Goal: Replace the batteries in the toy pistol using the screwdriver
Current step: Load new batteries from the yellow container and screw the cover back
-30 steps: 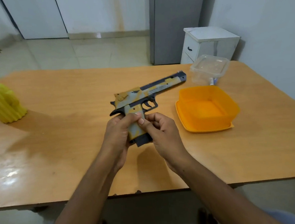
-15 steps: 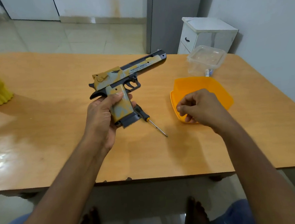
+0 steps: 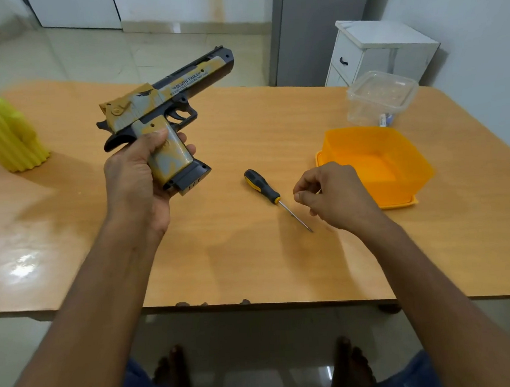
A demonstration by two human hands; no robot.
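1. Two hands are over the desk (image 3: 67, 226): the left hand (image 3: 138, 175) grips the toy pistol (image 3: 161, 109) by its grip, lifted off the desk, barrel pointing away and to the right.
2. The right hand (image 3: 336, 197) hovers with fingers curled, holding nothing visible, just beside the screwdriver (image 3: 274, 198), which lies flat on the desk.
3. An orange container (image 3: 377, 168) sits to the right, with a clear tub (image 3: 382, 97) behind it.
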